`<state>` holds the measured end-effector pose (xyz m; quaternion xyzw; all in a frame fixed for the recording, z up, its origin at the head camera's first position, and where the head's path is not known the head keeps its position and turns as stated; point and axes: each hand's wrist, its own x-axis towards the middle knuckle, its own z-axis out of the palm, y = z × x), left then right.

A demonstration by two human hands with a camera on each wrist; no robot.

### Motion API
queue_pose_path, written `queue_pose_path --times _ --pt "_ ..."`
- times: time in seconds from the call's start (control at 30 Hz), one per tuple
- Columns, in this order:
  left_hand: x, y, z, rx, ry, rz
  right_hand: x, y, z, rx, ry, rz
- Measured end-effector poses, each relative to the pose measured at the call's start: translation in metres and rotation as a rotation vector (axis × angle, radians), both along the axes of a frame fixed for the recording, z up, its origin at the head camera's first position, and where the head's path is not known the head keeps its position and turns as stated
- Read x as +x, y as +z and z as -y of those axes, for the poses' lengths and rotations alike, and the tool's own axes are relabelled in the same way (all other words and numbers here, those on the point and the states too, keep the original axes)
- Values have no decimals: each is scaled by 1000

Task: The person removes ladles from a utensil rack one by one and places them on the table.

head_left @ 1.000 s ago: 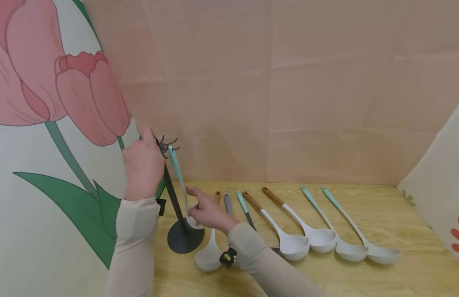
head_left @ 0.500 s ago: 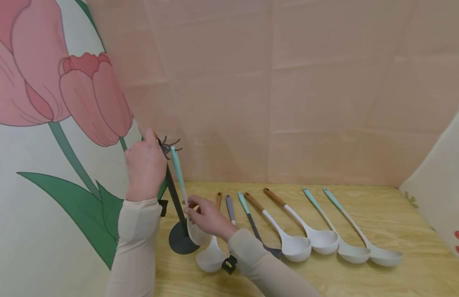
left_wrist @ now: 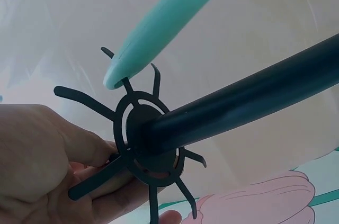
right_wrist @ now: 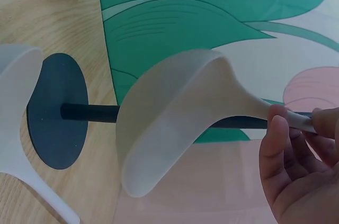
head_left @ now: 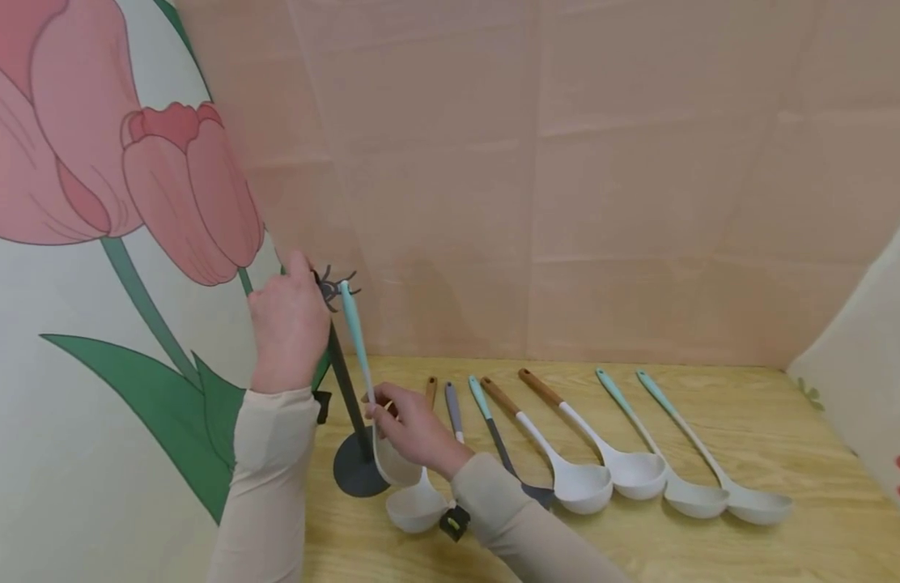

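Note:
At the upper left, my left hand grips the top of a black utensil stand. In the left wrist view its thumb and fingers are behind the ring of hooks. My right hand pinches the pale shaft of a ladle with a mint-green handle. The handle stands upright beside the pole, its top end at the hooks. From the left wrist, one hook's arm meets the handle's end and its tip shows past it. The ladle's bowl hangs downward in front of the pole, above the round base.
On the wooden table several utensils lie in a row: a white ladle nearest the stand, a grey-handled one, a black-headed one, then brown-handled and mint-handled ladles. A tulip-printed wall borders the left.
My right hand has moved from a stretched index finger beside the handle to a pinch on the shaft. The ladle's bowl has swung a little right and lower. My left hand stays on the stand.

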<state>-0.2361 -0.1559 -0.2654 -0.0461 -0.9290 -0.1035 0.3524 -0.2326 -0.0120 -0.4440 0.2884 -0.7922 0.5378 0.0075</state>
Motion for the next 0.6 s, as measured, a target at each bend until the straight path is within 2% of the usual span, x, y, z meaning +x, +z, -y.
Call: queue_pose_path --times 0.47,0.6 --pt "0 1 -3 27 1 35 4 -4 -11 -31 -13 -19" --pt "0 1 -2 22 -5 18 5 -2 -14 -34 -23 -2"
